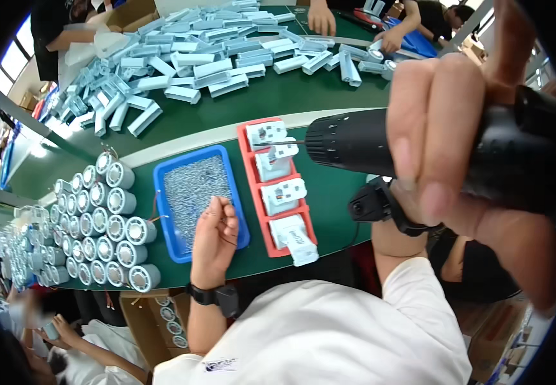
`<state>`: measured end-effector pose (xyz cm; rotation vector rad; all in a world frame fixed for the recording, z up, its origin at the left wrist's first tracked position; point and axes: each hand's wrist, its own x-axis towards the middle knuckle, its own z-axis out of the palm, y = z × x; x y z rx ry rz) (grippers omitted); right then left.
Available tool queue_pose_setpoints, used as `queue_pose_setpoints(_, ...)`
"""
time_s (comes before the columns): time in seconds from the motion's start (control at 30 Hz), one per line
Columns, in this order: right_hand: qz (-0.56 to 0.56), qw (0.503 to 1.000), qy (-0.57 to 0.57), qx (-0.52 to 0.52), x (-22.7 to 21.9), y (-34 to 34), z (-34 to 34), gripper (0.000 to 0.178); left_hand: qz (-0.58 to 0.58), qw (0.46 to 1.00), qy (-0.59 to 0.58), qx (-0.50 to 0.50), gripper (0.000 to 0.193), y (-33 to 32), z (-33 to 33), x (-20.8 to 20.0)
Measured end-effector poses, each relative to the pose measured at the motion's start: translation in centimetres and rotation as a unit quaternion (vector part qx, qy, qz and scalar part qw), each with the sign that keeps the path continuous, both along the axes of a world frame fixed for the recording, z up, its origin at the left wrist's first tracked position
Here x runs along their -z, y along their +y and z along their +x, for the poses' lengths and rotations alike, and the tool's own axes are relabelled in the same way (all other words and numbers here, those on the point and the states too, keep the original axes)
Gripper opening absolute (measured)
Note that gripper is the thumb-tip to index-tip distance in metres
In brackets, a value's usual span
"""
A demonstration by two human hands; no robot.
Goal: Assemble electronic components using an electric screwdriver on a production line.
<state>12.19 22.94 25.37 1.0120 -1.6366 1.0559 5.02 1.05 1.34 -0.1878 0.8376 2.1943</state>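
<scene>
My right hand is wrapped round a black power screwdriver, large and close on the right. Its thin bit points left, over the farthest white plastic housing in a red holder; whether the tip touches a screw is too small to tell. More white housings sit in the holder's other slots, the nearest one overhanging the front end. Over the right side of a blue tray of small metal screws, my left hand is closed in a pinch. What its fingertips hold, if anything, is hidden.
Rows of round white motor units stand left of the tray. A heap of pale blue plastic casings covers the far side of the green table. Other people's hands work beyond it; a cardboard box stands below the front edge.
</scene>
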Motion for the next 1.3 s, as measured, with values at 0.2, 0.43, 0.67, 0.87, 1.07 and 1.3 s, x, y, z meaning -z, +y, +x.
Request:
queue_pose_setpoints(0.2,-0.006,0.999,0.034,0.027,-0.7,1.0,0.3,0.051,0.008,1.0,-0.009,-0.021,0.024,1.4,0.6,-0.1)
queue_pose_setpoints(0.43,0.041,0.996,0.076,0.035,-1.2,1.1,-1.0,0.047,0.009,1.0,-0.008,-0.019,0.024,0.1,0.9,-0.4)
queue_pose_setpoints(0.67,0.003,0.999,-0.013,0.041,1.0,0.4,-2.1,0.044,-0.015,0.999,-0.021,-0.022,0.025,1.0,0.3,0.2)
queue_pose_setpoints(0.87,-0.04,0.998,0.046,0.033,-2.2,-0.8,-1.5,0.041,0.012,0.998,0.067,-0.012,0.025,3.5,0.5,-0.1)
queue_pose_setpoints(1.07,-0.112,0.987,0.115,0.005,-2.9,4.8,2.5,0.039,-0.013,0.998,0.061,-0.016,0.026,1.2,3.7,-1.2)
queue_pose_setpoints(1.3,-0.147,0.977,0.149,-0.034,-1.5,8.1,6.9,0.036,-0.015,0.999,0.045,0.013,0.026,0.5,3.8,-0.8)
